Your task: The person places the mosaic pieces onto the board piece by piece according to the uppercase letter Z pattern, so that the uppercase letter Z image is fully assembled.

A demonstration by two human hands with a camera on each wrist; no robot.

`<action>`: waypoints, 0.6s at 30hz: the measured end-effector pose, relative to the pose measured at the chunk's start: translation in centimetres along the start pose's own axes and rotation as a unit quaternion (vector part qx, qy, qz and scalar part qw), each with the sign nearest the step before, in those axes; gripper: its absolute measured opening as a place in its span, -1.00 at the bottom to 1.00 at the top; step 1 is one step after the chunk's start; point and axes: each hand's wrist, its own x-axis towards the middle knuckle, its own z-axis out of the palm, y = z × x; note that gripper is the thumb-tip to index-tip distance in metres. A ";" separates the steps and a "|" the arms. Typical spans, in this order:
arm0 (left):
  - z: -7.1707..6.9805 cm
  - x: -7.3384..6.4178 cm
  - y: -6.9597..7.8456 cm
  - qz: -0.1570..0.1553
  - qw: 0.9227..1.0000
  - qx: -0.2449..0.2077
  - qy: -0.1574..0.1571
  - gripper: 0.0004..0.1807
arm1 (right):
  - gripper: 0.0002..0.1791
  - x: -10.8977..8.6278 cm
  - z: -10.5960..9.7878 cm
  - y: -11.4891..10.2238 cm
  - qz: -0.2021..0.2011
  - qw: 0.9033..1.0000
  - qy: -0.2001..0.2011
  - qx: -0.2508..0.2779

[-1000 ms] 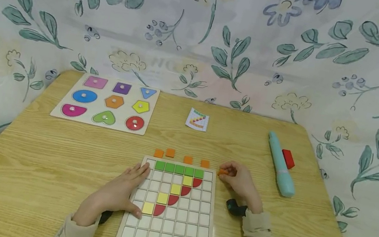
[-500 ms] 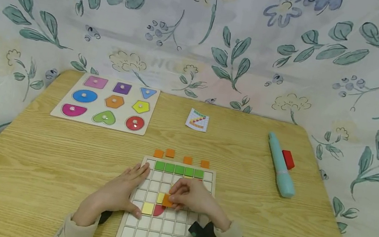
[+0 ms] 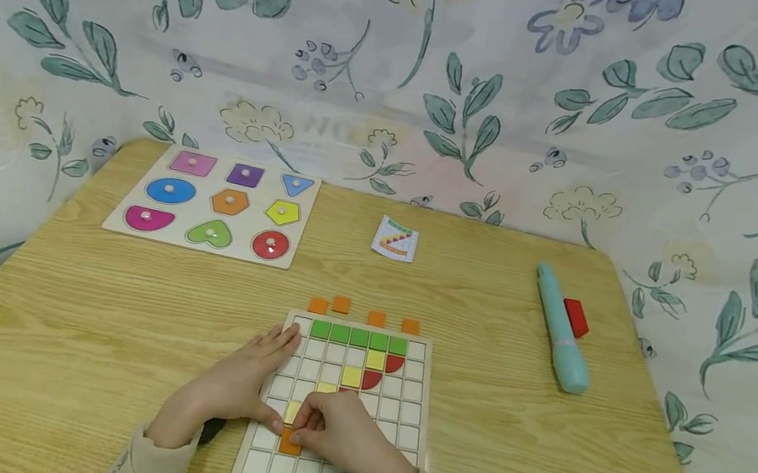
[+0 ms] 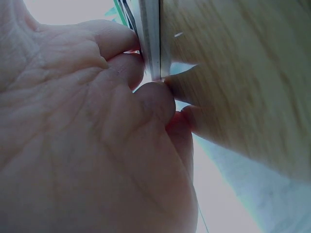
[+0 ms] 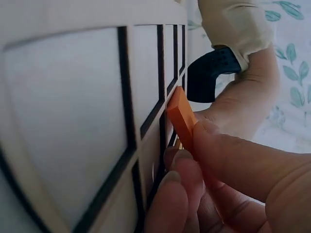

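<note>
My right hand (image 3: 351, 439) pinches an orange square tile (image 3: 291, 443) between thumb and fingers over the wooden grid board (image 3: 257, 465). The tile lies at the second column, just below the lowest yellow tile (image 3: 291, 411). In the right wrist view the orange tile (image 5: 181, 116) is tilted, one edge close against the grid. My left hand (image 3: 231, 384) rests along the board's left edge with fingers extended. A row of green tiles (image 3: 359, 338) fills part of the top row. Yellow squares and red quarter-round tiles (image 3: 372, 381) run diagonally below; my right hand hides some.
Several loose orange tiles (image 3: 375, 319) lie behind the board. Farther back are a small pattern card (image 3: 395, 239) and a shape puzzle with knobs (image 3: 213, 203). At the right lie a teal tapered object (image 3: 562, 328) and a red block (image 3: 576, 318).
My right hand has carried the orange tile from beside the board's top right corner, leftward and toward me across the grid, to the lower left cells. My left hand has stayed in place.
</note>
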 end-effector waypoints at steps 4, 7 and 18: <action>0.0 0.2 -0.1 0.002 1.000 0.000 -0.001 0.34 | -0.87 0.0 -0.1 -0.3 0.012 1.000 -0.003 -0.006; -0.1 0.5 -0.2 0.006 1.000 0.003 -0.001 0.35 | -0.85 0.1 -0.1 -0.5 0.019 1.000 0.001 -0.015; -0.3 0.4 -0.3 0.010 1.000 -0.001 -0.005 0.39 | -0.89 1.1 -0.6 -1.0 0.006 0.997 -0.026 -0.067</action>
